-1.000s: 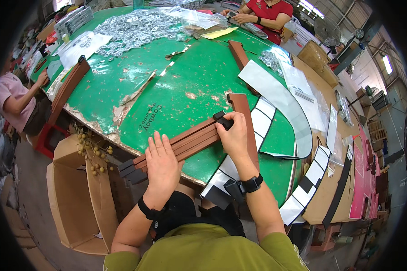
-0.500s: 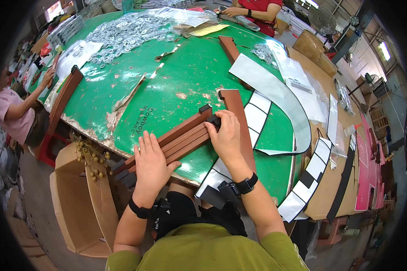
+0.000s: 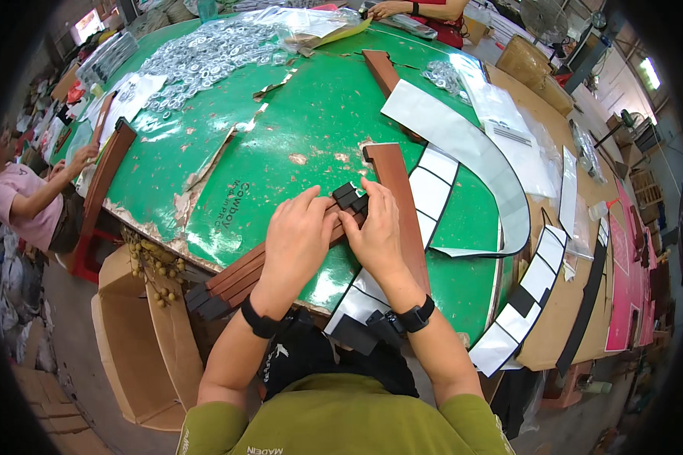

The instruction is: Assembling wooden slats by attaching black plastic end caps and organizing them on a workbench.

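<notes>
A bundle of several brown strips with black end pieces [image 3: 239, 273] lies slantwise at the table's near edge, its lower left end sticking out past the edge. My left hand [image 3: 300, 231] is closed over the upper part of the bundle, hiding much of it. My right hand [image 3: 379, 231] grips the other side near the top, with thumb and fingers around the black end caps [image 3: 349, 197]. These caps sit close together between my two hands. Just right of my right hand, another brown strip [image 3: 398, 182] lies on the green table [image 3: 303, 136].
A pale curved band [image 3: 501, 182] and a white panelled strip with black edging [image 3: 432, 182] lie to the right. Small grey rings [image 3: 212, 61] are heaped at the far left. An open carton [image 3: 140, 341] stands below left. Co-workers are at the left and far side.
My left hand has slid up the bundle toward my right hand. The outer strip, apart before, now lies against the others, and the black caps are closer together.
</notes>
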Demonstrator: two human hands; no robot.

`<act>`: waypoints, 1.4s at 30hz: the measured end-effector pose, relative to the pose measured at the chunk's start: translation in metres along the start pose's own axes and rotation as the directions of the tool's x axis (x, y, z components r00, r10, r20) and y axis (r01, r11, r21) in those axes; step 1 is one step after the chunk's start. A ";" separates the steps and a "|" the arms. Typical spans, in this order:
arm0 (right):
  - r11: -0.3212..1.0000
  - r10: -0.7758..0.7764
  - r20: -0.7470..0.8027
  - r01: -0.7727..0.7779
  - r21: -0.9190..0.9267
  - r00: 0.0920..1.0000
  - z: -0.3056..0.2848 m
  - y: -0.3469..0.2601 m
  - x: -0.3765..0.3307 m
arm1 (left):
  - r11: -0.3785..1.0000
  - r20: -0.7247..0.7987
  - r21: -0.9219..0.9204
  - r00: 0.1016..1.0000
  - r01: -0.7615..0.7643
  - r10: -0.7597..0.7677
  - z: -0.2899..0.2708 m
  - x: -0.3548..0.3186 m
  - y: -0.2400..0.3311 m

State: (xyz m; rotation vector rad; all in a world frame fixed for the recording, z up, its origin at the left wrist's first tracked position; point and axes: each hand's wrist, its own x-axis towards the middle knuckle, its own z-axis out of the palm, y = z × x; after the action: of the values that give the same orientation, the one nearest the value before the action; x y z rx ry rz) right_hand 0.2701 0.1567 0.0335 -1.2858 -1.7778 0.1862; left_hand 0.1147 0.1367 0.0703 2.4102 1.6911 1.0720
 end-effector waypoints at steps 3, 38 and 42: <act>1.000 0.018 0.041 -0.019 0.024 0.999 -0.003 0.000 -0.001 | 0.996 -0.055 -0.088 0.998 -0.001 -0.004 0.018 0.008 -0.003; 0.979 -0.181 0.084 0.187 -0.080 0.980 -0.008 0.010 -0.003 | 0.997 -0.042 -0.077 0.999 0.016 -0.019 0.029 -0.005 -0.004; 0.993 -0.080 0.259 0.054 0.105 0.963 -0.016 0.014 0.005 | 0.998 0.067 0.006 0.995 0.067 -0.067 0.015 -0.018 -0.006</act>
State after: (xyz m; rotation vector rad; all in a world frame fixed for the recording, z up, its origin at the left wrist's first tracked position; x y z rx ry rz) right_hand 0.2911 0.1612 0.0377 -1.1710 -2.0076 0.4166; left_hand 0.1144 0.1296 0.0476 2.3447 1.7408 0.9693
